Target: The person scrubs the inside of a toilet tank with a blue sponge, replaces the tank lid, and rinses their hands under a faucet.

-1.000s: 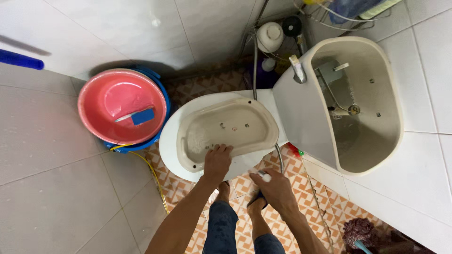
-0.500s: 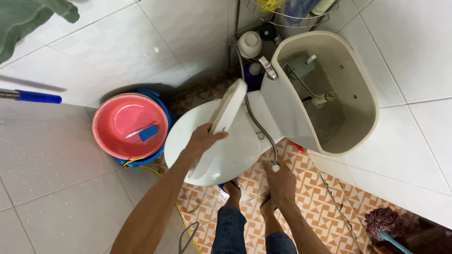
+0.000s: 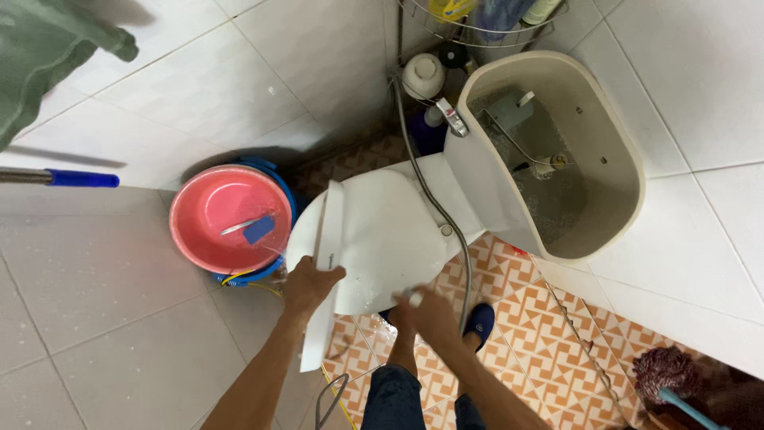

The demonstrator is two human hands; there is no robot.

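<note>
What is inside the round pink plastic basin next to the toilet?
Inside the round pink plastic basin lie a small blue rectangular piece and a thin pale stick-like item. The basin covers the blue bucket beneath it, so the bucket's contents cannot be seen.

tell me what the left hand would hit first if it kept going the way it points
Probably the toilet seat it already grips: the left hand points up the picture, toward the lowered lid. Past that lie the floor and wall tiles, though depth is unclear.

Pink basin [image 3: 227, 209] on blue bucket [image 3: 274, 177], open cistern [image 3: 557, 151], mop [image 3: 664, 374], wire rack [image 3: 477, 20]
</note>
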